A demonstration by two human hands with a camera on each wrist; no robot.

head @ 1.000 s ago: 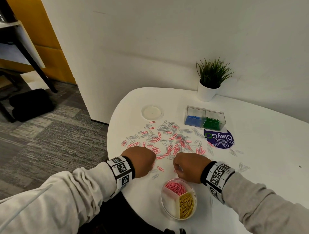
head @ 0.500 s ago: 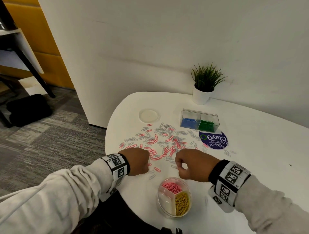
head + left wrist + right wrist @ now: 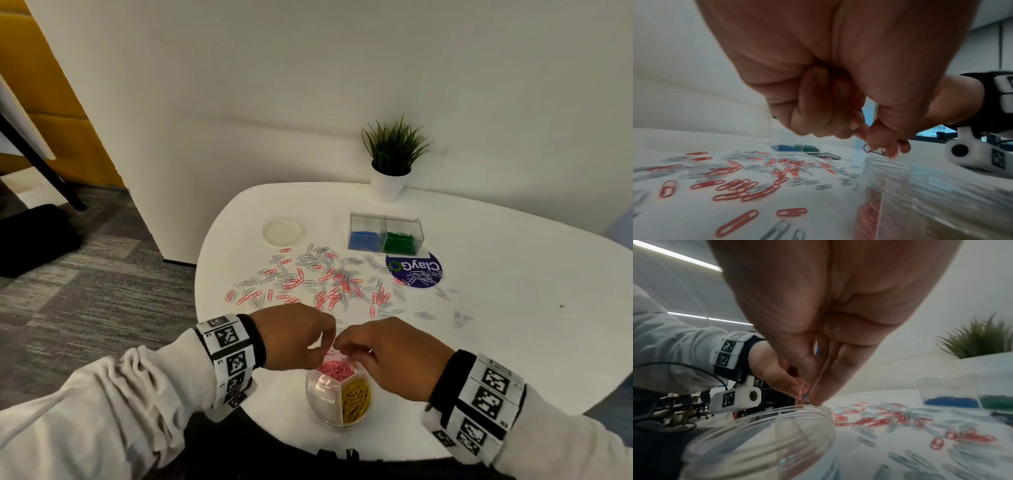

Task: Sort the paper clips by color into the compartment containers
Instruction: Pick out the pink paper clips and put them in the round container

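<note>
Readable text: one logo on a round sticker.

A dark blue round sticker lies on the white table just in front of the clear box of blue and green clips. It bears the word "ClayG" in white letters followed by a green ring-shaped mark, seen upside down from the head view; a smaller line beneath it is too small to read. The wristbands carry black-and-white square code markers, with no legible letters or numbers.
</note>
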